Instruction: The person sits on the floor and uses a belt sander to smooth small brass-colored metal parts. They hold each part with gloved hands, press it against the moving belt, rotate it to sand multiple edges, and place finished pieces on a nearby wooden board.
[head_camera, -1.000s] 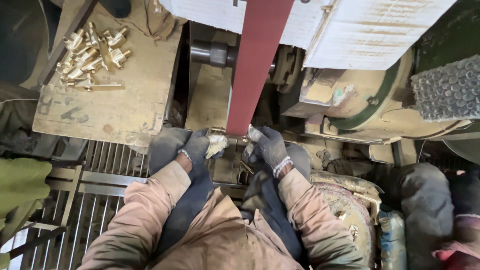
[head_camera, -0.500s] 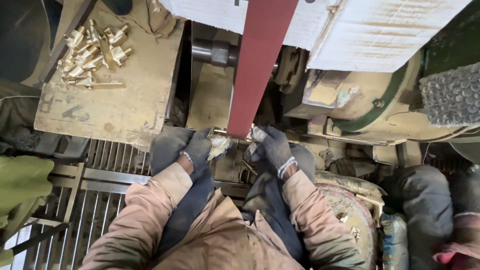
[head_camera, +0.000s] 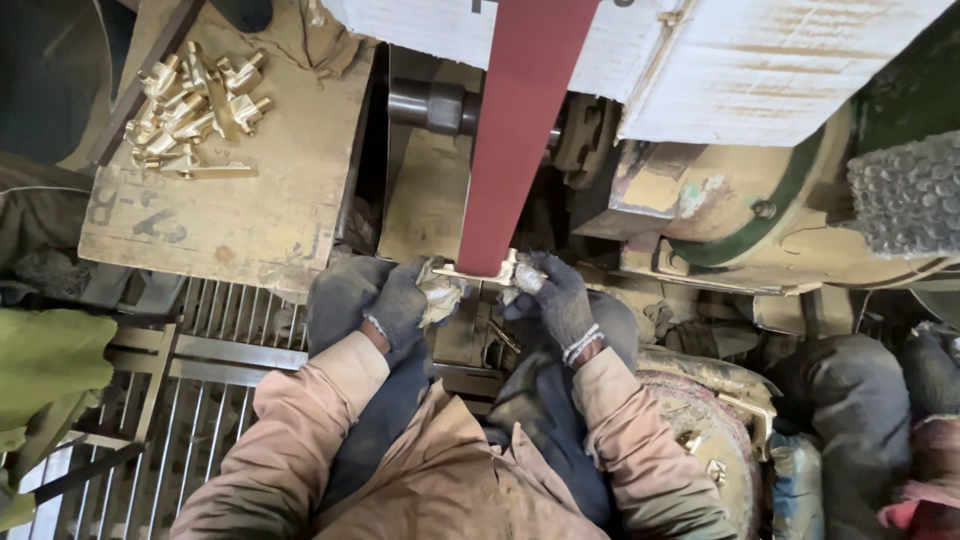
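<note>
A red abrasive belt (head_camera: 515, 140) runs down the middle of the view over a steel roller (head_camera: 435, 105). Both of my hands wear dark grey gloves. My left hand (head_camera: 400, 305) and my right hand (head_camera: 555, 295) each grip one end of a slim brass part (head_camera: 475, 275), with bits of rag between glove and metal. The part lies crosswise against the belt's lower end. Its middle is hidden under the belt.
A dusty wooden board (head_camera: 250, 200) at the left carries a heap of several brass fittings (head_camera: 195, 110). A metal grate (head_camera: 200, 400) lies below it. The machine's cream housing (head_camera: 760, 210) and a white cover (head_camera: 740, 60) stand at the right. A green cloth (head_camera: 45, 370) shows at the far left.
Both hands hold the brass part against the belt in all frames. They have shifted only slightly along the belt's lower end.
</note>
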